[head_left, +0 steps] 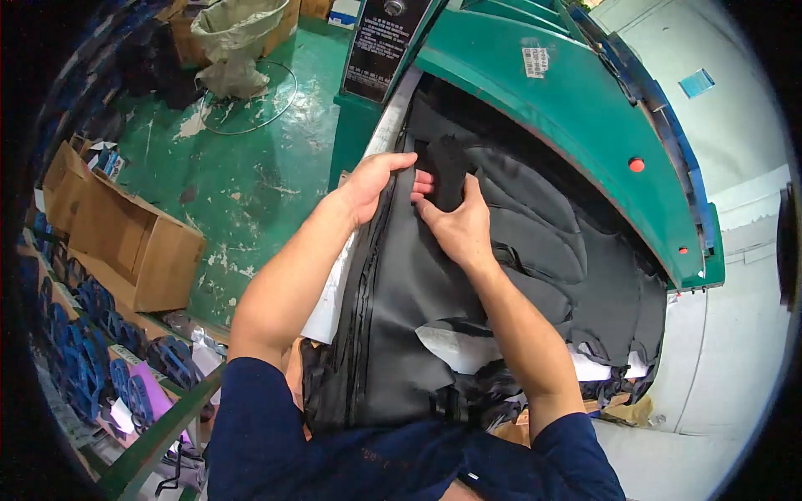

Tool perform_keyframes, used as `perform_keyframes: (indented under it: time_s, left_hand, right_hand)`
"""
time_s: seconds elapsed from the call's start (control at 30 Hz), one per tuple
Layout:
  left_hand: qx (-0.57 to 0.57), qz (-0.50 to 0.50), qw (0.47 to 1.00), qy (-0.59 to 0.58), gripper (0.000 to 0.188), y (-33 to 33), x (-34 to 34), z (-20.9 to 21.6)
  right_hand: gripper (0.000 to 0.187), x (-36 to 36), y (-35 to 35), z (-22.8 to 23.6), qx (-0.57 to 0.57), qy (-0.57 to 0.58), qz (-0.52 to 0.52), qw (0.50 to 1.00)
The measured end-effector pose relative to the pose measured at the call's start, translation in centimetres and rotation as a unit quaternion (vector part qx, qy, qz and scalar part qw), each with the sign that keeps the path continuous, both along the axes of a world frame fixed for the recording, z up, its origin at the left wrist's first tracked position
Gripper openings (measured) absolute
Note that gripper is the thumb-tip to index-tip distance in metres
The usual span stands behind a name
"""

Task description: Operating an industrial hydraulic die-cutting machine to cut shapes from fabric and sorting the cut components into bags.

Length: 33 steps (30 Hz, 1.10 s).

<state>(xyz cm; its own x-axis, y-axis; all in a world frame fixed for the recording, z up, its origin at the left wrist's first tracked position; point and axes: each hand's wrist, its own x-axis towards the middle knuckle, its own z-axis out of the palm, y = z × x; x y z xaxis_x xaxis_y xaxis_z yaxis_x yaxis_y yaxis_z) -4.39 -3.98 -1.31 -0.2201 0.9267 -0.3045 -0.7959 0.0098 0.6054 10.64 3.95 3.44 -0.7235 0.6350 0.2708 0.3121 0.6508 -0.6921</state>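
A large black sheet, smooth like leather or rubber, covers the bed of a green press machine, with cut outlines and openings across it. At the sheet's left edge my left hand is closed round a narrow black strip, thumb on one side and fingertips showing on the other. My right hand grips the lower end of a dark, long, rounded piece between thumb and fingers. The two hands nearly meet. Part of the piece's lower end is hidden by my right hand.
The press's green beam, with a red button, spans behind the sheet. An open cardboard box stands on the green floor at left, near many blue sandal-like pieces. A sack and wire hoop are at back left.
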Motion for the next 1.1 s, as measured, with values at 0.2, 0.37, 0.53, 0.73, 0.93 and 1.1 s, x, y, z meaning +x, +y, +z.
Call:
perform_keyframes:
  time_s: [0.2,0.37,0.53,0.73,0.93,1.1]
  left_hand:
    - [-0.098,0.164,0.932,0.309,0.038,0.6,0.5,1.0]
    - [-0.045,0.288,0.804,0.518,0.058,0.3,3.9,5.2]
    - [-0.038,0.042,0.962,0.266,0.055,-1.9,8.8,8.3]
    - [0.172,0.017,0.952,0.252,0.049,-3.6,15.4,10.3]
    - [0.179,-0.034,0.933,0.311,0.047,-5.5,19.7,8.5]
    - [0.153,-0.078,0.953,0.248,0.050,-6.8,23.0,8.9]
  right_hand:
    - [0.040,0.2,1.3,1.3,-0.092,-0.022,-0.041,0.995]
    - [0.036,1.3,3.4,2.7,-0.267,0.079,-0.026,0.960]
    - [0.030,5.2,-0.2,8.3,-0.196,0.164,0.009,0.967]
    - [0.030,12.6,-4.7,7.1,-0.103,0.196,0.016,0.975]
    - [0.045,20.0,-7.2,7.8,-0.237,0.111,0.085,0.961]
    - [0.041,24.2,-6.5,6.6,-0.451,0.192,0.100,0.866]
